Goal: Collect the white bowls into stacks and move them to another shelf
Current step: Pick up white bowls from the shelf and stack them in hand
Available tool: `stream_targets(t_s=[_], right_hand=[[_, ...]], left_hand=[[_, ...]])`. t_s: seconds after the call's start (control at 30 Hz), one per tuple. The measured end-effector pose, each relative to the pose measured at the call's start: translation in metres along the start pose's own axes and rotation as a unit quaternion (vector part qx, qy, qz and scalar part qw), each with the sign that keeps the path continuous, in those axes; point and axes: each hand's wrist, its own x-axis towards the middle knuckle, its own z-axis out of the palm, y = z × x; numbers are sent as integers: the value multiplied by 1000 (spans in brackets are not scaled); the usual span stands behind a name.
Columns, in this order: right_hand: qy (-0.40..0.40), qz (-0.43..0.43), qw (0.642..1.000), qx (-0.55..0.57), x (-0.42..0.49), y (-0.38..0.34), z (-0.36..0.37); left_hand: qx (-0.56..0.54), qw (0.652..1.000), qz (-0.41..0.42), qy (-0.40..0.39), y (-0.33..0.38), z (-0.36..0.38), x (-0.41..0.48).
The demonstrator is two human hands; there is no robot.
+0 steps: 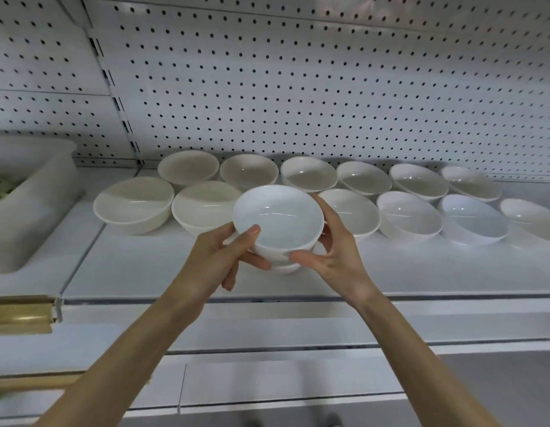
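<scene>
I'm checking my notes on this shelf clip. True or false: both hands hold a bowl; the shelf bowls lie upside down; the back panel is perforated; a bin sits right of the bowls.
1. The left hand and right hand both hold the held bowl: true.
2. The shelf bowls lie upside down: false; they open upward.
3. The back panel is perforated: true.
4. A bin sits right of the bowls: false; it sits at their left.

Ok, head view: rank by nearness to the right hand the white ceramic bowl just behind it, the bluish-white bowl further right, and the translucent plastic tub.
1. White ceramic bowl, directly behind the right hand, front row.
2. Bluish-white bowl, front row, further right.
3. Translucent plastic tub, far left of the shelf.
</scene>
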Motion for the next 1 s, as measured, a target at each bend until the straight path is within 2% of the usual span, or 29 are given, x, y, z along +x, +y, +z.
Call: stream_targets(t_s=[0.07,0.13,0.2,0.23,0.43,0.83,1.0], right_hand=[[9,-4,1000,6,0,2,1],[12,-4,1000,-7,1,4,3],[13,-10,1000,-21,1,4,5],[13,-14,999,-27,1,4,6],[14,-8,998,-53,-1,11,4],[3,38,999,-31,1,38,0],[9,30,999,-25,2,38,2]], left_hand=[[97,994,36,25,-7,-2,4],[211,973,64,61,-19,-6,10],[280,952,81,95,-33,-8,15],[282,950,79,107,-40,-7,16],[139,981,76,117,-63,11,18],[75,987,101,102,-74,21,29],[92,984,123,92,-77,18,32]])
